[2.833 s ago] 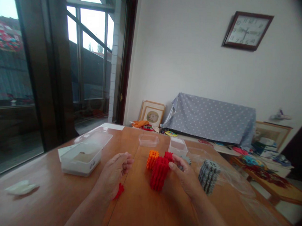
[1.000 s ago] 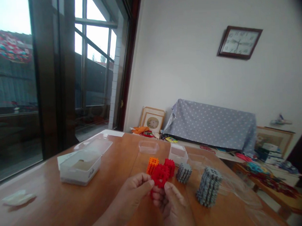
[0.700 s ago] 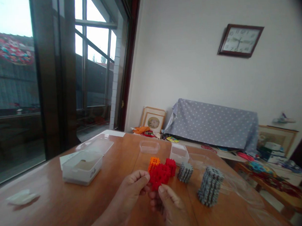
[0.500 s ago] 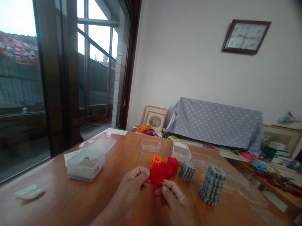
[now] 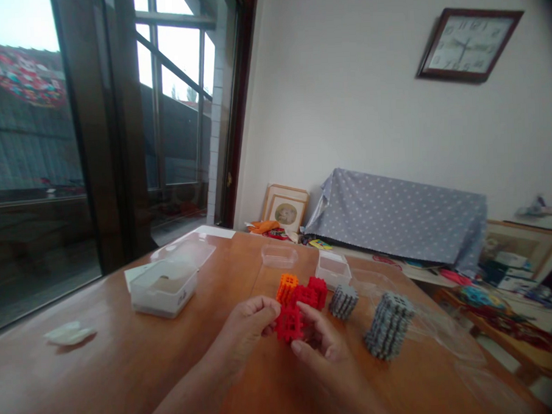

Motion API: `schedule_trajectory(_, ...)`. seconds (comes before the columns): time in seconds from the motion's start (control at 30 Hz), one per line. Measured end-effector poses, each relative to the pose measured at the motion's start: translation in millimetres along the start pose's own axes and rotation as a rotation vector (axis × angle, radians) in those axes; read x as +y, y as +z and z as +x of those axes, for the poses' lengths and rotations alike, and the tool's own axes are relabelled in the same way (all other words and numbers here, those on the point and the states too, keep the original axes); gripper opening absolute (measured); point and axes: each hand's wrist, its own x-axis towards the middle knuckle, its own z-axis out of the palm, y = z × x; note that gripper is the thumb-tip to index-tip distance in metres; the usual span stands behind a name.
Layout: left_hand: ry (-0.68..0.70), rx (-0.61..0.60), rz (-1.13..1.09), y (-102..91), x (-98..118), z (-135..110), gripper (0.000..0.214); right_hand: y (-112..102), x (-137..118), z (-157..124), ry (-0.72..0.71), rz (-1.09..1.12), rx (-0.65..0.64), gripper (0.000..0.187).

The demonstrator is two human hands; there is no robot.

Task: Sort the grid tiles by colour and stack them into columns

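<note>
Between my hands is a red openwork plastic building block [image 5: 290, 326], tilted above the wooden table [image 5: 260, 384]. My left hand [image 5: 251, 321] pinches its left side with thumb and fingertips. My right hand [image 5: 328, 345] grips the same block from the right, the thumb low and the fingers at its upper edge. Just behind it are more red blocks [image 5: 317, 290] and an orange lattice block [image 5: 287, 287], partly hidden by the held one. To the right stand a short grey stack of interlocking pieces [image 5: 343, 302] and a taller grey stack [image 5: 389, 325].
At left are a translucent plastic box [image 5: 164, 291] and a crumpled white item [image 5: 69, 333]. Farther back stand a clear shallow tray [image 5: 279, 256] and a clear box [image 5: 332, 269]. Transparent plastic packaging [image 5: 439, 334] lies along the right edge.
The red block has turned so its open square face shows toward me. My right hand's fingers have moved up along its right side. The camera view has shifted slightly.
</note>
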Motion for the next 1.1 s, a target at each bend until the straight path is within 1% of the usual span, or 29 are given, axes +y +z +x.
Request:
schedule_trajectory(0.13, -0.019, -0.012, -0.018, -0.2, 2, 0, 0.025, 3, -4, -1, -0.026, -0.031, -0.005, 0.059)
schedule_trajectory(0.2, -0.027, -0.014, -0.036, -0.1, 3, 0, 0.025, 4, -9, -2, -0.043, -0.063, 0.015, 0.057)
schedule_trajectory(0.37, -0.019, -0.035, -0.093, 1.3, 2, -2, 0.028, 3, -13, -2, -0.069, -0.155, 0.149, 0.056)
schedule_trajectory(0.43, -0.016, -0.039, -0.105, 2.2, 2, -3, 0.026, 2, -11, -1, -0.067, -0.169, 0.197, 0.058)
schedule_trajectory(0.57, -0.021, -0.069, -0.115, 3.8, 3, -3, 0.018, 0, -4, 2, -0.096, -0.186, 0.246, 0.06)
schedule_trajectory(0.83, -0.016, -0.063, -0.114, 5.6, 3, -2, 0.018, 2, -6, 3, -0.143, -0.19, 0.275, 0.059)
schedule_trajectory(1.1, -0.038, -0.037, -0.114, 7.1, 1, -1, 0.018, 4, -4, 4, -0.105, -0.126, 0.292, 0.063)
